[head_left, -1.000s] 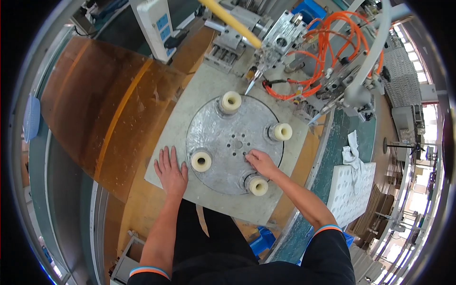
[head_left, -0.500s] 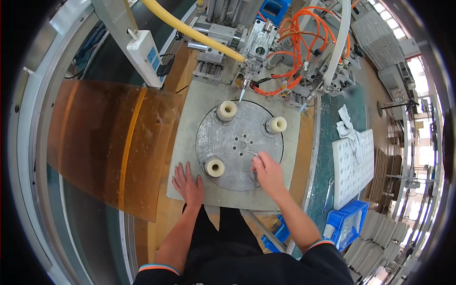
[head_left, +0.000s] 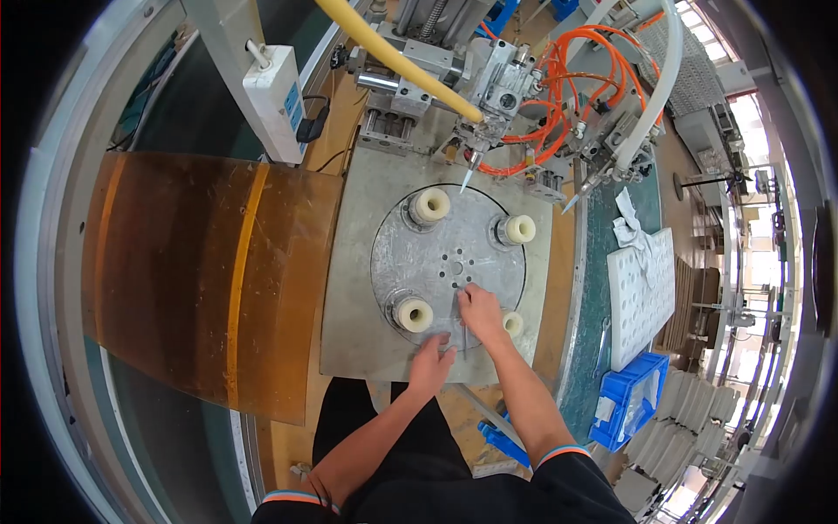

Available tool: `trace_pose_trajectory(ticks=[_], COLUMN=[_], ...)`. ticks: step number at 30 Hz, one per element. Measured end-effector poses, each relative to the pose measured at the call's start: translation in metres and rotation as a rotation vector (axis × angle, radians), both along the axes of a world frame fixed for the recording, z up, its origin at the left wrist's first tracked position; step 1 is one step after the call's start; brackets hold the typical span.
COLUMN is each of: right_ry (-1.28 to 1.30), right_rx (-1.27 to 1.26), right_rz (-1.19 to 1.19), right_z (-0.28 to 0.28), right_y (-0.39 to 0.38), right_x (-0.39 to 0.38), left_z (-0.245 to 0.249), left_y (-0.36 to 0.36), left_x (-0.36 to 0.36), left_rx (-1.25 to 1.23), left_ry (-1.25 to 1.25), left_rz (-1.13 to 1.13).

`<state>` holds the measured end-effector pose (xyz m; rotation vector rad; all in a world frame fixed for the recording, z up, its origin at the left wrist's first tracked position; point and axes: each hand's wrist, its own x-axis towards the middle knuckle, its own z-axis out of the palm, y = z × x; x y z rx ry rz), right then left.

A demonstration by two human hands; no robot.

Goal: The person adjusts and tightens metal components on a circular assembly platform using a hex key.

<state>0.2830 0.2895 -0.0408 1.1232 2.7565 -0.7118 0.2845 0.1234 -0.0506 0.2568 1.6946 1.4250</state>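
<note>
A round metal disc carries cream-coloured cylinders, among them an upper-left one, an upper-right one and a lower-left one. My right hand is closed round a thin metal rod-like tool, its fingertips just below the ring of small holes at the disc's centre. Beside my right wrist a fourth cylinder partly shows. My left hand has its fingers apart at the disc's lower edge, near the tool's lower end, and holds nothing visible.
Dispensing nozzles, one at the disc's rear, hang from a machine with orange tubes. An amber sheet is at left. On the right are a white perforated tray, a cloth and a blue bin.
My left hand has moved right, from beside the lower-left cylinder to near my right hand. My right hand has shifted slightly, and the fourth cylinder now shows. The view has shifted.
</note>
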Motion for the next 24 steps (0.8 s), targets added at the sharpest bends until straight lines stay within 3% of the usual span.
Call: trace_pose_trajectory(ticks=[2,7,12,19,21,23,24], right_ry=[-0.017,-0.076,-0.111,-0.292,-0.293,-0.248,-0.255], right_rx=[-0.22,-0.234,-0.244,-0.247,-0.225,-0.598,-0.601], right_rz=[-0.111,-0.096,-0.054,0.159,0.179,-0.206,-0.205], right_z=[0.015,0.024,0.02,0.027,0.026,0.037,0.033], right_y=[-0.002,-0.004,0.006,0.016,0.017,0.017,0.017], right_x=[-0.009,-0.015,-0.016,-0.032,-0.033,-0.037,-0.035], left_z=[0.0,-0.003,-0.024,-0.011,-0.007,-0.002,0.001], left_y=[0.013,0.03,0.037,0.059,0.055,0.04,0.031], left_x=[0.003,0.006,0.022,0.033,0.033,0.026,0.02], left_rx=[-0.031,-0.114,-0.179,-0.201,-0.339,-0.334,-0.329], left_ry=[-0.037,-0.147,-0.035,-0.157,0.112,0.174,0.245], left_rz=[-0.025,-0.121,-0.162,-0.166,-0.24,-0.199,-0.167])
